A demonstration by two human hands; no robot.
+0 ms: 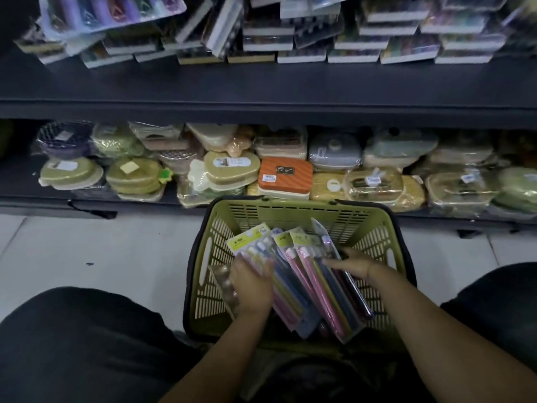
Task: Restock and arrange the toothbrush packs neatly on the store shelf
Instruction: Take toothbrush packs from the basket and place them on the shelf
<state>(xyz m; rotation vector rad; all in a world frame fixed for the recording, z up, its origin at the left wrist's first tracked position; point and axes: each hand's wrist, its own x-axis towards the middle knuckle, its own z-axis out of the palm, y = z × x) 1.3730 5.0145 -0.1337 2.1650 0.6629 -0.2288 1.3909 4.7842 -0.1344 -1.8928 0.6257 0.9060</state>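
Down between my knees sits the olive-green slotted plastic shopping basket [293, 212], holding a fanned sheaf of clear blister toothbrush packs with yellow-green header cards [305, 283], their tops pointing away from me. Left of my left hand, a flat clear pack [222, 283] leans against the basket's side wall.

Beyond the hands, the lower dark shelf [87, 203] carries wrapped soap dishes and an orange ribbed box [284, 175]; higher still, the upper dark shelf [261, 91] bears untidy stacks of more blister packs [363, 30]. The basket's far wall stands between my hands and the lower shelf.

My left hand [252, 285] curls over the left edge of the sheaf, fingers wrapped on the pink-handled pack. My right hand [353, 263] lies flatter, fingers stretched, touching the rightmost packs; whether it grips them I cannot tell.
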